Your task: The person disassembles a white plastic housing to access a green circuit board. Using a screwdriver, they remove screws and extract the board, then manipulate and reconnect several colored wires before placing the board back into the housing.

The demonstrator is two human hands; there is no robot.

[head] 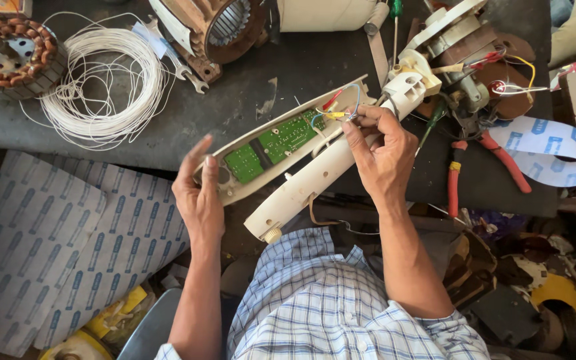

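At the desk's (288,73) near edge, the left hand (198,193), fingers spread, steadied the cream housing (301,187) with its green circuit board (275,143). The right hand (381,150) pinched the coloured wires (338,113); freeing them likely called for a fine grip. White wire coil (105,77) lay left, red pliers (485,167) right.

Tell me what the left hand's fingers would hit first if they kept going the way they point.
The left hand points up and slightly right, along the end of the cream housing it steadies. Beyond its fingertips lies bare dark bench top, then probably the rusty motor stator; depth is unclear.
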